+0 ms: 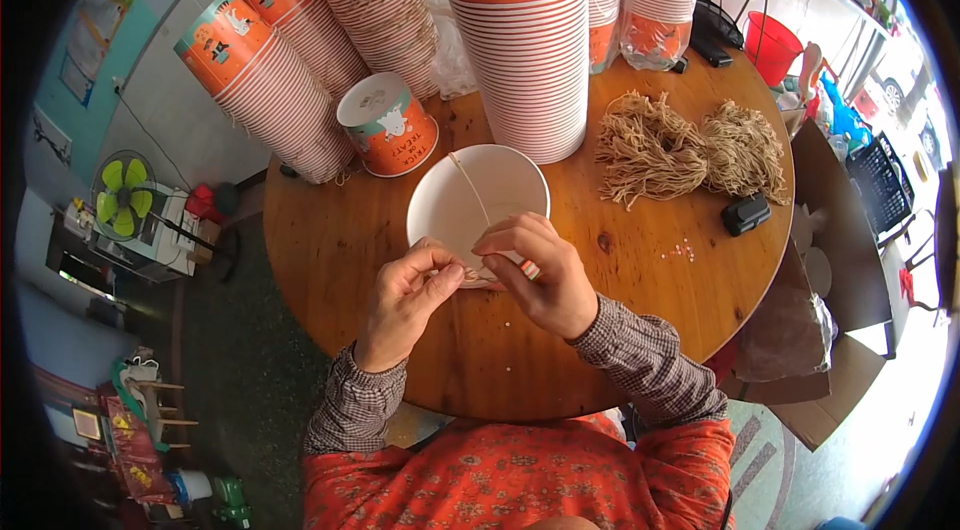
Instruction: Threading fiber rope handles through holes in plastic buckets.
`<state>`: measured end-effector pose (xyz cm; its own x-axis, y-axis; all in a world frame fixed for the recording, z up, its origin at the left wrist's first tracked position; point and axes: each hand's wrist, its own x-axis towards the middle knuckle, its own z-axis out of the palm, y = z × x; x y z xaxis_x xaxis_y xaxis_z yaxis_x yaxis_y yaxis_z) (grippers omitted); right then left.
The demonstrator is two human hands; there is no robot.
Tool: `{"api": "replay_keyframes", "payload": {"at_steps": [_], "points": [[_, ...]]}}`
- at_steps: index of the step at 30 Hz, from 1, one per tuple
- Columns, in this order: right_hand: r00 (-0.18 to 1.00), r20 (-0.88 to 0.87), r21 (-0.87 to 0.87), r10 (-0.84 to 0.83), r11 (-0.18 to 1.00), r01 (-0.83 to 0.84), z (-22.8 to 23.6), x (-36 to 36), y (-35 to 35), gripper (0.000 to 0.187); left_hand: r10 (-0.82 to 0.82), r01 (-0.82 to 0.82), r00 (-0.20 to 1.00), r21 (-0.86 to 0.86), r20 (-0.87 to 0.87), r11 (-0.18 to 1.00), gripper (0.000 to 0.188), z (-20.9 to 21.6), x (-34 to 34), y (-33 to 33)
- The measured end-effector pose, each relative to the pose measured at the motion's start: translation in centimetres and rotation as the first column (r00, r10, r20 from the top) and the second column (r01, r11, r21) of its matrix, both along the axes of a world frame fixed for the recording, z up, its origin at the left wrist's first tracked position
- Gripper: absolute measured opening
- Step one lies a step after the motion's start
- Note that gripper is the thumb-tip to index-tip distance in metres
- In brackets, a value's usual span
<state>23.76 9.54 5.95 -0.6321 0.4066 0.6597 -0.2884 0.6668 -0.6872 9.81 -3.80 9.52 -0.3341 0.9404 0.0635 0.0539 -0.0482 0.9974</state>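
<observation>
Left hand (408, 302) and right hand (548, 275) at a round white tub (522, 188)
The tub sits near the middle of the shiny wooden surface (640, 280); right fingers pinch thin tan string (472, 188) that runs to the tub's far rim; left fingers press together, on what I cannot tell; curly, rough twine (650, 150) lies near the right edge; tall, ribbed tub stacks (528, 70) stand toward the far edge.
</observation>
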Motion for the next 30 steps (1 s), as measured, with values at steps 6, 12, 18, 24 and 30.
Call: {"api": "replay_keyframes", "payload": {"at_steps": [6,12,18,24,30], "points": [[0.996,-0.084,0.076,-0.022,0.997,0.028,-0.2,0.9,-0.2,0.02,-0.029,0.029,1.0,0.004,-0.01,1.0,0.01,-0.4,-0.5,0.2],[0.981,-0.144,0.197,-0.129,0.968,0.156,-0.2,0.7,-0.3,0.023,-0.017,0.017,1.0,0.005,-0.003,1.0,0.01,-0.1,0.4,0.6],[0.966,-0.164,0.263,-0.202,0.934,0.24,0.1,1.2,0.2,0.021,0.03,0.0,0.951,0.098,-0.308,0.995,0.01,0.2,1.5,0.9],[0.98,-0.107,0.184,-0.165,0.966,0.183,0.1,1.3,0.7,0.018,0.117,-0.06,0.873,0.134,-0.473,0.989,0.009,-0.5,1.5,1.1],[0.987,-0.059,0.144,-0.153,0.977,0.16,0.1,1.8,1.1,0.019,0.15,-0.035,0.827,0.218,-0.541,0.975,0.007,-0.6,1.2,1.0]]}}
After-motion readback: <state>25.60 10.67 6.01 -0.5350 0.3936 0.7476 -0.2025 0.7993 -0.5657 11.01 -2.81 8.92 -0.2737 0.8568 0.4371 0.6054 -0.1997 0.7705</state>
